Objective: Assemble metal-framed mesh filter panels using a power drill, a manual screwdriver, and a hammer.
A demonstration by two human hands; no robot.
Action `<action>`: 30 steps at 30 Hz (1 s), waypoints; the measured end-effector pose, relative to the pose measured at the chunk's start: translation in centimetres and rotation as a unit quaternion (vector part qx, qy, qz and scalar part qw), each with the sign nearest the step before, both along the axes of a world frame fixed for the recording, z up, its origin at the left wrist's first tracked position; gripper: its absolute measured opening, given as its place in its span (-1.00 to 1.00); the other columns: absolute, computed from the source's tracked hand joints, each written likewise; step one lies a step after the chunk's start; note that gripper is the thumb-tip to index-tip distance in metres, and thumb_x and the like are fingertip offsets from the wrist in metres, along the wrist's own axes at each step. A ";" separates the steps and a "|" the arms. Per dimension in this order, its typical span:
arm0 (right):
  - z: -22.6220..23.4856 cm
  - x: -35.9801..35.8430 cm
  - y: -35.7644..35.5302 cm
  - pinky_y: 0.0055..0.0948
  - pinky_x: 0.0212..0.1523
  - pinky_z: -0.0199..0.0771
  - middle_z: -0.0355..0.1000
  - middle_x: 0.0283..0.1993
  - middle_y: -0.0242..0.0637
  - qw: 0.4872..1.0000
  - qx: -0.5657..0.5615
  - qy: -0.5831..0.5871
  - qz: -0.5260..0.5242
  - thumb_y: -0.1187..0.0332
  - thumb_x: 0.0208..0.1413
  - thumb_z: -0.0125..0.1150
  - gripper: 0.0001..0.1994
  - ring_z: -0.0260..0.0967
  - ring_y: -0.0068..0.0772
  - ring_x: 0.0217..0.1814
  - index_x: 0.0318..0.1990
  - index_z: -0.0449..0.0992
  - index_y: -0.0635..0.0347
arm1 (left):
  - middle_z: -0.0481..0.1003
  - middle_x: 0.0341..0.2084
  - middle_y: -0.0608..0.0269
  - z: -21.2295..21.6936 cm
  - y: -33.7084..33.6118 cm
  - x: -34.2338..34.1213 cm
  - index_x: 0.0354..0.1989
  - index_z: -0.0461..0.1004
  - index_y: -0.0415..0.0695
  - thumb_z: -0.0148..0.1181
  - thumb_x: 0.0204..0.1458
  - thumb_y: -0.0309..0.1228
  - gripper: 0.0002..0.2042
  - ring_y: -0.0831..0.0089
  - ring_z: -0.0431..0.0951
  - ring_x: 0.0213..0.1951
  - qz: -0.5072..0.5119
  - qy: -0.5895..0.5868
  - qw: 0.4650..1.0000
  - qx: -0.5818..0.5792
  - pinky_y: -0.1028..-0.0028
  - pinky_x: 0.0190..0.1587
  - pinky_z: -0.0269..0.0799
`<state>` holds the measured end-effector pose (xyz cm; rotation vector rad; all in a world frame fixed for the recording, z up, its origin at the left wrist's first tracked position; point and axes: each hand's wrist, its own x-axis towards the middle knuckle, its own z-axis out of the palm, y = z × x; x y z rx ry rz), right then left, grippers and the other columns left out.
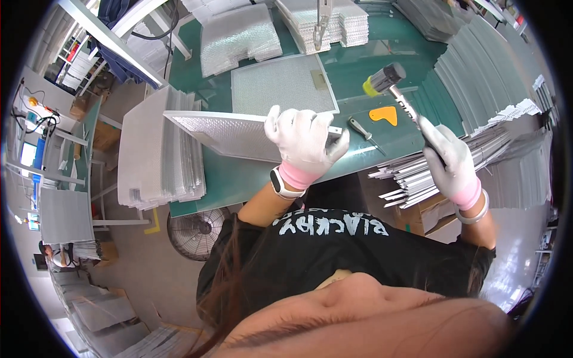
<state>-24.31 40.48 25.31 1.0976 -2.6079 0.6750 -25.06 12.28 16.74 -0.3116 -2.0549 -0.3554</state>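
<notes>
Your left hand (pixel 305 140) is gripping the framed panel (pixel 233 134), tilted on edge over the green table (pixel 349 68), its long rim running left to right. Your right hand (pixel 450 160) is clasping the mallet (pixel 401 100) above the table, pointing forward-left. Stacked sheets (pixel 239 39) are lying beyond; a fan (pixel 200 234) is standing on the floor (pixel 137 268).

Green tabletop (pixel 349 68): passage at centre-right, obstructed left.
Raised mesh panel (pixel 239 136) and left stack (pixel 156 149) obstruct leftward reach; screwdriver (pixel 360 128) and yellow scraper (pixel 385 114) lie low in the central lane; mallet (pixel 391 77) overhangs it; right stack (pixel 483 71) bounds it.
</notes>
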 end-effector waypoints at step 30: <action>14.6 -11.4 -17.5 -0.61 -0.52 0.40 0.43 -0.45 -0.43 0.740 -0.608 -0.171 0.232 0.26 0.20 0.23 -0.84 0.39 -0.58 -0.53 -0.19 0.48 0.11 | 0.34 -0.61 0.34 1.8 -0.6 -2.6 -0.54 0.46 -0.01 0.39 -0.28 -0.29 -0.80 0.29 0.38 -0.50 -0.129 0.037 0.991 0.012 0.23 -0.29 0.16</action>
